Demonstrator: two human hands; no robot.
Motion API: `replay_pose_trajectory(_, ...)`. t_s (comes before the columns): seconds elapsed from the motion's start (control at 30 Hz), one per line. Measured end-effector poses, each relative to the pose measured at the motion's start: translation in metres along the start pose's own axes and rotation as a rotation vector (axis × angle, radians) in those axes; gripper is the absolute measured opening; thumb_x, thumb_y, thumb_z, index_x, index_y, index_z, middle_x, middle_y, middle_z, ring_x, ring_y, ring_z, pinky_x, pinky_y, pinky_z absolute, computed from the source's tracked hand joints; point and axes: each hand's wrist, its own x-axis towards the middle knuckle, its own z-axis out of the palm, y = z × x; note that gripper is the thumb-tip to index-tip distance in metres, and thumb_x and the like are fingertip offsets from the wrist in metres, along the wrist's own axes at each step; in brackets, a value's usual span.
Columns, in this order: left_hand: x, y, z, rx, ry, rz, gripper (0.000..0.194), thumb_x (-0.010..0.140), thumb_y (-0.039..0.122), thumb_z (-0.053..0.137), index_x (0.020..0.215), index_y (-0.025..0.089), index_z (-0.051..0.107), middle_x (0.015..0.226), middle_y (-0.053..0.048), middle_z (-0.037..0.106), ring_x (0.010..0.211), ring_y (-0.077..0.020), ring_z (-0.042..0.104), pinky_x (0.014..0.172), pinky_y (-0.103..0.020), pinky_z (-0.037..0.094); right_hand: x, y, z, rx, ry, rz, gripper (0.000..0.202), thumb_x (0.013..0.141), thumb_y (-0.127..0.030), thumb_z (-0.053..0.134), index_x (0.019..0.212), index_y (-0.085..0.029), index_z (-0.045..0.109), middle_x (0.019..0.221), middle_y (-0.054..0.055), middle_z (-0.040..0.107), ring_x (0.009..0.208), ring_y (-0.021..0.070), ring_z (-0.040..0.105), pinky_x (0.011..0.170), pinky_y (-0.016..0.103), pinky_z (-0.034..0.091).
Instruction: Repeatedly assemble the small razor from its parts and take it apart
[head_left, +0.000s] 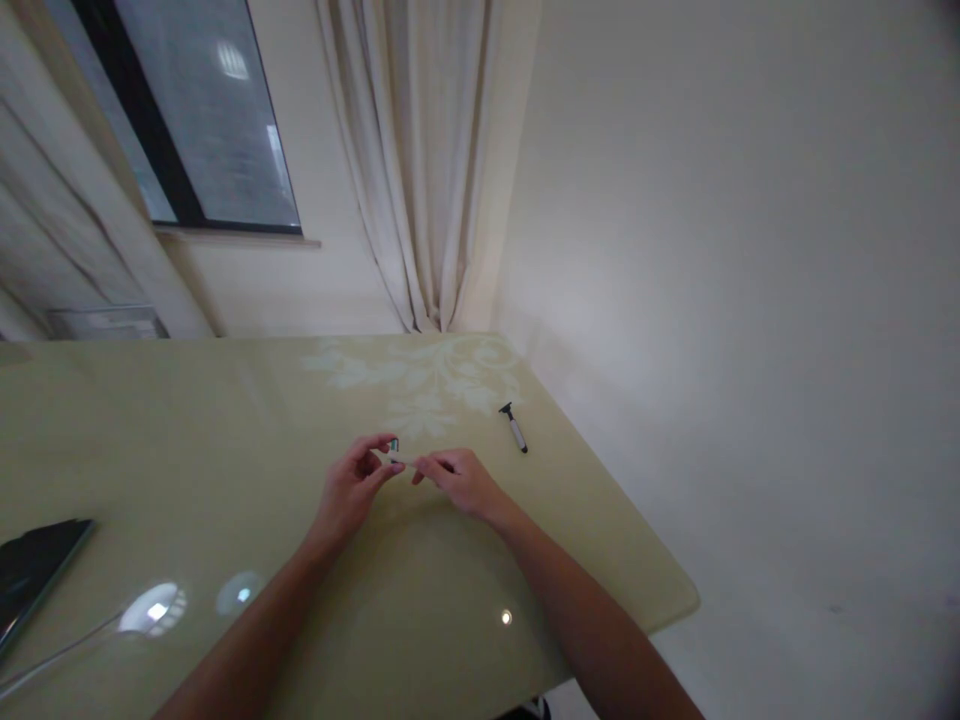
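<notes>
Over the middle of the glossy table, my left hand (358, 482) pinches a small teal and white piece (394, 446) between thumb and fingertips. Close beside it on the right, my right hand (457, 480) has its fingers closed round a thin white piece (409, 462) that reaches toward my left thumb. Both pieces are too small to name, and whether they are joined I cannot tell. Beyond my right hand, a razor (517, 430) with a grey handle and black head lies on the table.
The pale green table (187, 430) has a white floral pattern near its far edge. At the left lies a dark flat object (37, 565), with a white cable (64, 652) near it. A wall (712, 350) borders the right side; curtains (427, 170) hang behind.
</notes>
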Motion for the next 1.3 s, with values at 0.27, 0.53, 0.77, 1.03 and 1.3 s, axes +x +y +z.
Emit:
replay_pose_trajectory(0.27,-0.001,-0.004,0.001,0.009,-0.014,0.010,0.043,0.077,0.045,0.082,0.112,0.023,0.073,0.077,0.004,0.059,0.057,-0.0102,0.047,0.053,-0.023,0.038,0.001,0.003,-0.001,-0.014,0.025,0.018,0.056,0.102,-0.058,0.051,0.091,-0.015,0.084,0.059,-0.002,0.048,0.058,0.0118,0.044,0.059,0.025,0.028)
replay_pose_trajectory(0.53,0.000,0.000,0.000,0.036,-0.024,-0.007,0.045,0.074,0.046,0.081,0.111,0.022,0.073,0.075,0.005,0.057,0.056,-0.0100,0.046,0.053,-0.023,0.037,0.001,0.000,0.001,-0.071,0.042,0.041,0.056,0.104,-0.058,0.051,0.092,-0.015,0.085,0.059,-0.003,0.049,0.059,0.0112,0.043,0.060,0.025,0.028)
replay_pose_trajectory(0.77,0.000,0.000,-0.001,0.051,-0.025,-0.018,0.046,0.074,0.047,0.081,0.110,0.020,0.073,0.071,0.005,0.055,0.056,-0.0107,0.047,0.053,-0.023,0.038,0.002,0.002,0.001,-0.085,0.051,0.044,0.051,0.104,-0.055,0.052,0.093,-0.017,0.085,0.057,-0.003,0.050,0.057,0.0110,0.042,0.058,0.025,0.027)
replay_pose_trajectory(1.03,-0.001,-0.001,-0.001,0.066,-0.033,-0.023,0.045,0.072,0.046,0.081,0.108,0.022,0.073,0.084,0.002,0.063,0.056,-0.0094,0.048,0.053,-0.024,0.040,0.003,0.005,-0.001,-0.081,0.074,0.039,0.049,0.103,-0.052,0.055,0.086,-0.016,0.083,0.056,-0.004,0.048,0.056,0.0105,0.044,0.058,0.024,0.028)
replay_pose_trajectory(1.3,0.003,0.003,0.019,0.125,-0.070,-0.026,0.046,0.070,0.047,0.081,0.105,0.021,0.068,0.091,0.000,0.067,0.060,-0.0110,0.051,0.056,-0.025,0.044,0.009,0.042,-0.077,-0.077,0.493,0.090,0.042,0.098,-0.049,0.051,0.078,-0.017,0.069,0.062,-0.001,0.052,0.060,0.0142,0.047,0.057,0.024,0.032)
